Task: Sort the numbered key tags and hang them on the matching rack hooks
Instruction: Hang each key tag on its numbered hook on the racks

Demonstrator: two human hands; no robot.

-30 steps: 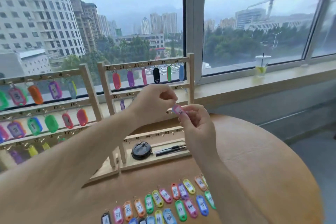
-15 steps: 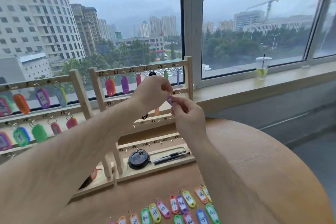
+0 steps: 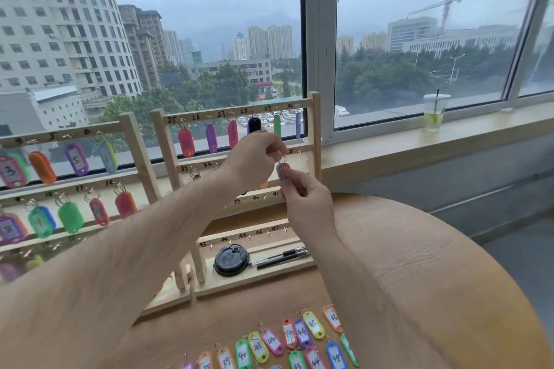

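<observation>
**Asker:** How are the hands placed?

**Describer:** Both bare forearms reach forward over the round tan wooden table [image 3: 434,263]. The left hand [image 3: 254,156] is raised in front of the pale wooden numbered rack [image 3: 316,135], fingers curled, pinching a pink-and-purple oval plastic key tag [image 3: 282,171] by its small metal ring [image 3: 282,158]. The right hand [image 3: 305,198] sits just below, its thumb and forefinger pinching the tag's body.

**Asker:** Where exactly is that tag?

**Describer:** It is between the two hands, at the rack's second rail, near the right post. I cannot tell whether the ring touches a hook.

**Asker:** What surrounds them?

**Describer:** Coloured hanging tags [image 3: 211,138] fill the rail above the left hand. A second wooden rack [image 3: 136,144] stands just to the left. A black round lid [image 3: 231,259] and dark pens [image 3: 281,257] lie on the first rack's base. Loose coloured key tags [image 3: 299,335] lie in rows at the table's near edge. To the right, plain wood runs to the table's curved edge.
</observation>
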